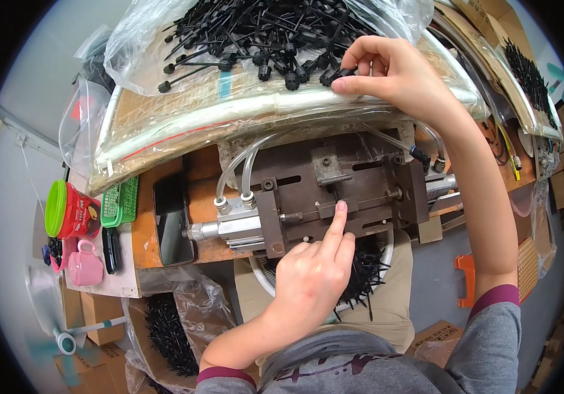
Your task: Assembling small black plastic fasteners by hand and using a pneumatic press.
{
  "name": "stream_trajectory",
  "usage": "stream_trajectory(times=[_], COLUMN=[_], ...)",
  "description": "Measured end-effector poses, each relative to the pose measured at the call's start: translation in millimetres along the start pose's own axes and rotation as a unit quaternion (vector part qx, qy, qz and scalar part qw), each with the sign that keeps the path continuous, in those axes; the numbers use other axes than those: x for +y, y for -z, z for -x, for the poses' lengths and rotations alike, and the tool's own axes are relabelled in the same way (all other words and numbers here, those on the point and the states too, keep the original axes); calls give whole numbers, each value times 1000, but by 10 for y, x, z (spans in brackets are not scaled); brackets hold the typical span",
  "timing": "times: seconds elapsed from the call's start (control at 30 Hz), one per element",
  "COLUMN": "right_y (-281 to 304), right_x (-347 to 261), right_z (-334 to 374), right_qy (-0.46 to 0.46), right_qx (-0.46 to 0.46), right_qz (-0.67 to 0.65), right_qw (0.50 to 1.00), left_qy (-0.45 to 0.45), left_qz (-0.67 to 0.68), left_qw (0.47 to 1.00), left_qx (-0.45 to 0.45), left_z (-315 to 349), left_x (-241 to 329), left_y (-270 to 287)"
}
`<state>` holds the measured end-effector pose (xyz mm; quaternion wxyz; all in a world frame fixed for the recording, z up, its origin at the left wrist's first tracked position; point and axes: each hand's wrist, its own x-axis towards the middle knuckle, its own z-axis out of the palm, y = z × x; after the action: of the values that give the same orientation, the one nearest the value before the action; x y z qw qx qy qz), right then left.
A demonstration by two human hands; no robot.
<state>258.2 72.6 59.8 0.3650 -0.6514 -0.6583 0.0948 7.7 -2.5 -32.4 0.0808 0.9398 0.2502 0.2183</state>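
My left hand (311, 269) reaches over the brown metal fixture (301, 197), its index finger stretched out and its tip on the small block at the fixture's middle. The other fingers of that hand are curled, and nothing shows in them. Whether a small part lies beneath the fingertip is hidden. At the near edge of a pile of black plastic parts (262, 39), knobbed heads on thin stems, my right hand (390, 72) pinches a black knobbed part (344, 74) between thumb and fingers. That part's stem cannot be made out.
Air cylinders (242, 230) with clear hoses flank the fixture. A phone (173, 220), a green basket (121, 200), a red tub (79, 213) and a pink mug (85, 264) stand left. Black parts fill a container (364, 272) on my lap and a lined box (170, 335).
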Motion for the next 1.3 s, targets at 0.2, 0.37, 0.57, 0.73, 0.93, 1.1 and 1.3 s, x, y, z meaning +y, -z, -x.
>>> stream_trajectory(times=[0.2,0.37,0.57,0.73,0.93,1.1,1.3], right_y=[-134,-197,-193,-189,-653,-718,-645], right_x=[-25,10,28,-163,-426,-486,-523], right_z=[364,364,491,1030,1964,1831,1717], right_qy=[134,127,126,169,149,132,147], right_qx=[137,161,190,151,-21,-62,-84], right_qz=[54,23,-41,68,72,187,234], right_qw=[980,979,973,972,986,972,957], left_qy=[-32,-106,-51,4,56,53,52], left_qz=[120,18,91,164,207,195,205], left_qw=[983,963,972,964,954,958,962], left_qx=[132,248,208,208,208,201,173], left_z=[-428,-1225,-1161,-654,-319,-168,-35], left_x=[-181,-449,-460,-354,-322,-273,-241], left_y=[475,356,395,531,568,548,569])
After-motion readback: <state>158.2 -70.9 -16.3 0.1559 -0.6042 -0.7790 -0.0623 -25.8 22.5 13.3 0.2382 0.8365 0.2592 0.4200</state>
